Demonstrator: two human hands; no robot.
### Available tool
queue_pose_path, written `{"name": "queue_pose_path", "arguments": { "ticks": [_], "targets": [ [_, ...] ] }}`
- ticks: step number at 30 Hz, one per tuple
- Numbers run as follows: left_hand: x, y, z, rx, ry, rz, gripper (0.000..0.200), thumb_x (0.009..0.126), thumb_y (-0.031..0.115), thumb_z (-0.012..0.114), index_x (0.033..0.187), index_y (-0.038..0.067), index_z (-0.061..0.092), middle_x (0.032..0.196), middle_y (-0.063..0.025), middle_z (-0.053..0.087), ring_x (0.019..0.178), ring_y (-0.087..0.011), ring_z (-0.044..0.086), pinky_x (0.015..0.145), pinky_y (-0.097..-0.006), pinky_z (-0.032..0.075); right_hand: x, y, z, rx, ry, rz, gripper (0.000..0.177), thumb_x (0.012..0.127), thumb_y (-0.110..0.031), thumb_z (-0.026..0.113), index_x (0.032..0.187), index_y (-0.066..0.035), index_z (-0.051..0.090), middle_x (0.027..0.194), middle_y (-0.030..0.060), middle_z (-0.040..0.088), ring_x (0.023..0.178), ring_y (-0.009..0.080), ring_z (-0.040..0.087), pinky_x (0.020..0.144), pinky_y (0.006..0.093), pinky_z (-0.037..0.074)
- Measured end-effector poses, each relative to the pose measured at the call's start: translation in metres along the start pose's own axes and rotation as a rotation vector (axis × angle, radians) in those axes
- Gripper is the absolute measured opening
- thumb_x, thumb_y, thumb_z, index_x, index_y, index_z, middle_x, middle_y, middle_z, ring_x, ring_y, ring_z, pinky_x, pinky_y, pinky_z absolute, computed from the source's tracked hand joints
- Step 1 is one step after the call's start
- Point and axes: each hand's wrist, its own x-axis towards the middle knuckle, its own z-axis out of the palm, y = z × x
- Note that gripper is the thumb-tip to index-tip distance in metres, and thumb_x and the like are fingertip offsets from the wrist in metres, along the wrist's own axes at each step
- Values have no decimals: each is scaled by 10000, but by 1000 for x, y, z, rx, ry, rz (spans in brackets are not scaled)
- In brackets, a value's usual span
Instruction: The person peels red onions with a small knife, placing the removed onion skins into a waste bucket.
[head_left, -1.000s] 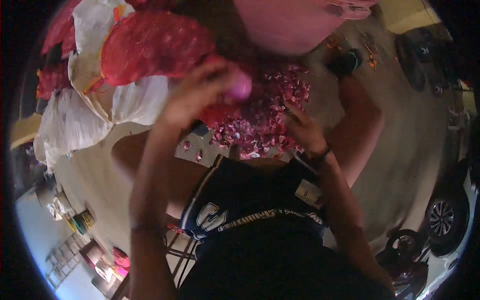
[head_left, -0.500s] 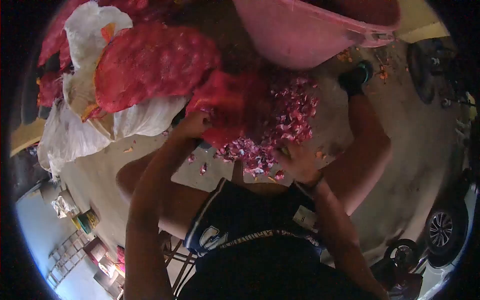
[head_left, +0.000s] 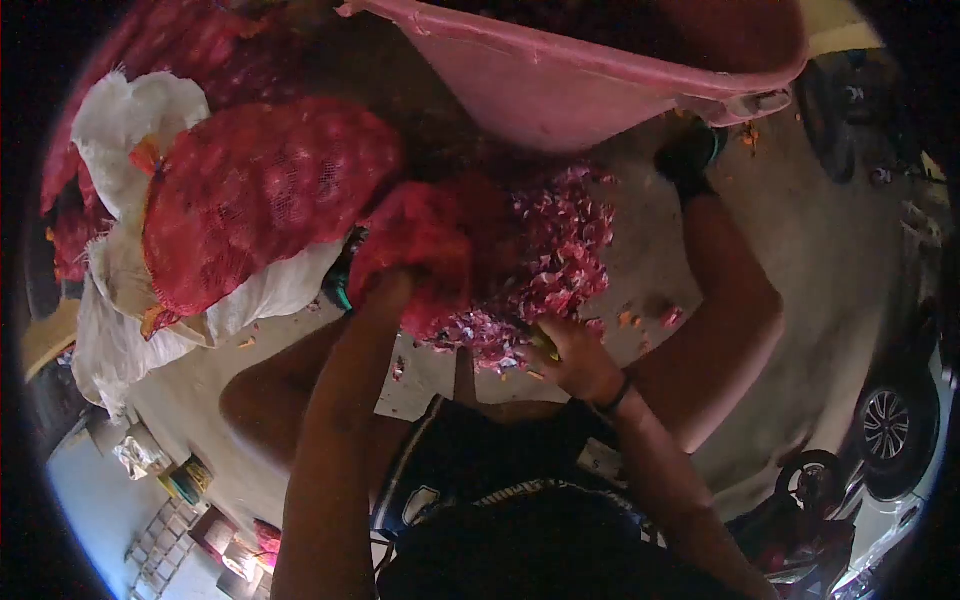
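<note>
My left hand (head_left: 393, 288) reaches forward and grips the edge of a small red mesh bag (head_left: 430, 235), with the fingers partly hidden in the netting. Close in front of my lap, my right hand (head_left: 572, 358) is closed around a small yellow object (head_left: 545, 345), at the near edge of a pile of purple-red onion skins (head_left: 565, 255) on the concrete floor. A dark band circles the right wrist. My bare knees frame the pile on both sides.
A large pink tub (head_left: 600, 80) stands just beyond the pile. Full red mesh sacks of onions (head_left: 255, 195) lie on white sacks (head_left: 275, 290) at the left. A car wheel (head_left: 888, 425) and a dark vehicle (head_left: 810, 490) are at the right.
My left hand, raised with a pink peeled onion a second ago, has dropped to the red mesh bag and no longer shows the onion. The right hand stayed low by the skins.
</note>
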Motion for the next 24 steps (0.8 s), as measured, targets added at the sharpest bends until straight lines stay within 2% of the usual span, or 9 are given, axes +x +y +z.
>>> {"name": "queue_pose_path", "arguments": {
  "ticks": [6, 9, 12, 15, 18, 21, 24],
  "targets": [
    [11, 15, -2, 43, -44, -23, 270, 829, 132, 618, 1076, 36, 671, 1028, -181, 691, 942, -303, 671, 822, -407, 514, -6, 2, 2, -10, 68, -76, 362, 897, -313, 645, 1091, -18, 567, 934, 209, 638, 863, 393, 629, 725, 450, 493],
    [12, 18, -5, 63, -57, -30, 271, 829, 130, 618, 1079, 36, 669, 1034, -179, 689, 947, -298, 670, 823, -405, 514, -10, 0, 1, 16, 75, -46, 395, 899, -311, 645, 1134, -5, 562, 940, 228, 636, 870, 402, 629, 737, 451, 498],
    [11, 22, -6, 78, -69, -30, 273, 830, 127, 618, 1082, 36, 666, 1040, -177, 688, 951, -294, 668, 825, -402, 515, -11, -5, -1, 105, 114, -103, 388, 889, -318, 662, 1116, -19, 565, 886, 194, 641, 811, 366, 639, 694, 429, 481],
    [4, 21, -6, 90, -80, -30, 274, 830, 125, 618, 1085, 36, 663, 1047, -175, 687, 955, -289, 667, 826, -399, 515, -13, -3, 3, 78, 131, -123, 377, 892, -308, 659, 1121, -23, 564, 891, 199, 642, 829, 366, 645, 693, 438, 485],
    [-2, 24, -4, 100, -86, -33, 276, 830, 122, 618, 1088, 36, 661, 1053, -173, 685, 959, -285, 666, 827, -397, 515, -12, -6, 2, 21, 31, -78, 374, 891, -300, 661, 1128, -29, 558, 916, 205, 642, 846, 368, 650, 706, 435, 498],
    [-10, 30, -3, 106, -109, -45, 278, 830, 120, 618, 1092, 36, 658, 1059, -172, 684, 963, -281, 665, 829, -394, 516, -19, 3, 7, -27, 25, -72, 481, 910, -358, 626, 1223, -7, 530, 980, 247, 647, 892, 407, 642, 776, 463, 509],
    [-30, 25, -11, 101, -152, -77, 279, 830, 117, 618, 1095, 36, 655, 1065, -170, 682, 967, -276, 664, 830, -392, 516, -24, 12, 13, -36, 90, -51, 520, 920, -382, 607, 1287, -26, 511, 1114, 253, 626, 1018, 396, 617, 859, 460, 495]
  ]
}}
